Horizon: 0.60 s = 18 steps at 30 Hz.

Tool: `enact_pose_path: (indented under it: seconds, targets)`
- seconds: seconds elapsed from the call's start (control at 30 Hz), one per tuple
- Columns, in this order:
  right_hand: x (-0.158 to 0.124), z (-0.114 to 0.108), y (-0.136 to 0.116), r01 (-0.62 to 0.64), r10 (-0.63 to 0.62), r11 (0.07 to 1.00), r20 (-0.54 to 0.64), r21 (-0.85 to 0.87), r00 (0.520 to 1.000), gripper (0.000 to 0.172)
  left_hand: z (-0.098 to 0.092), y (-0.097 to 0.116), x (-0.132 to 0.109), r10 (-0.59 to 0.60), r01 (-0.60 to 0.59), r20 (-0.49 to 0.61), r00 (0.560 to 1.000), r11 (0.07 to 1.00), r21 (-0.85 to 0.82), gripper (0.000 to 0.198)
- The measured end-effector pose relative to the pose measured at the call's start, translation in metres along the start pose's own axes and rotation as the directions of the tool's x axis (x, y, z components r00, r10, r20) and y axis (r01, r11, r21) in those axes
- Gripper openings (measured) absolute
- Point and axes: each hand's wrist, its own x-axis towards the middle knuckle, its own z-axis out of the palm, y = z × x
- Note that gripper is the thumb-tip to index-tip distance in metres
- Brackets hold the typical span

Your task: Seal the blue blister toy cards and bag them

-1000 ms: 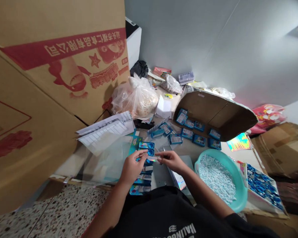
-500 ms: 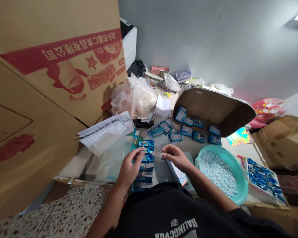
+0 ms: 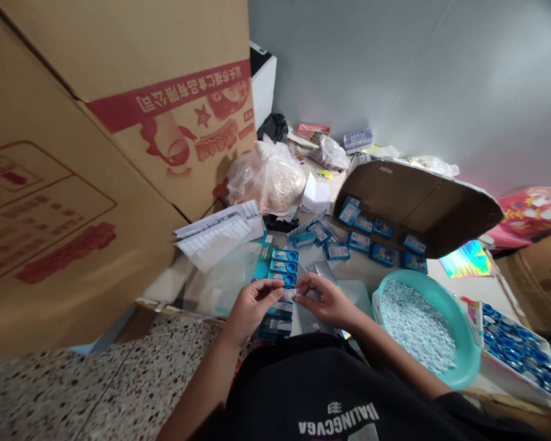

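Both hands up in front of the black shirt (image 3: 321,392), fingertips nearly meeting. Right hand (image 3: 324,299): thumb and fingers pinched on a small clear strip (image 3: 291,293). Left hand (image 3: 256,304): thumb and forefinger curled in at the strip's other end; contact too small to see, can't tell if it grips. Strip sits between the two hands, above a column of blue packs (image 3: 283,267) with round ring-shaped parts; lower packs in the column partly hidden, pale pieces across them. Clear plastic sheets (image 3: 227,263) left of the column, printed papers (image 3: 220,229) behind those. Several blue boxes (image 3: 381,255) lie in and in front of a cardboard tray (image 3: 422,202) tipped on its side. Right of the right forearm: turquoise basin (image 3: 472,364) of small pale blue pieces (image 3: 413,324), then a white box (image 3: 518,381) full of shiny blue round parts (image 3: 509,343). Iridescent sheet (image 3: 468,258) behind the basin. Knotted plastic bag (image 3: 270,177) farther back, beside a large printed carton (image 3: 119,184).
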Motion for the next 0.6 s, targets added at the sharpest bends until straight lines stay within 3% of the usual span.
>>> enact_pose_path:
  seconds: [0.07,0.17,0.27,0.37,0.47,0.6]
  targets:
    - [-0.005,0.002,-0.007,0.031,-0.032,0.999,0.070,0.015,0.997,0.023,0.001,-0.002,-0.013,-0.053,0.053,-0.002,0.999,0.993,-0.104,0.040]
    - [-0.012,0.007,-0.018,0.070,-0.106,0.978,0.186,0.195,0.977,0.025,0.011,-0.008,-0.033,-0.129,0.118,-0.011,0.992,0.935,-0.334,0.044]
    - [-0.016,0.015,-0.025,0.100,-0.166,0.942,0.186,0.320,0.968,0.025,0.028,-0.015,-0.049,-0.127,0.094,-0.045,0.991,0.891,-0.443,0.049]
    - [-0.019,0.021,-0.023,0.145,-0.167,0.963,0.081,0.227,0.983,0.025,0.045,-0.022,-0.057,-0.125,0.075,-0.069,0.990,0.868,-0.491,0.050]
    - [-0.023,0.016,-0.011,0.184,-0.188,0.981,0.063,0.064,0.980,0.030,0.057,-0.029,-0.064,-0.162,0.119,-0.045,0.986,0.862,-0.494,0.050]
    - [-0.036,0.001,0.007,0.386,-0.382,0.920,0.059,-0.063,0.922,0.022,0.068,-0.036,-0.075,-0.204,0.196,0.034,0.978,0.858,-0.476,0.049]
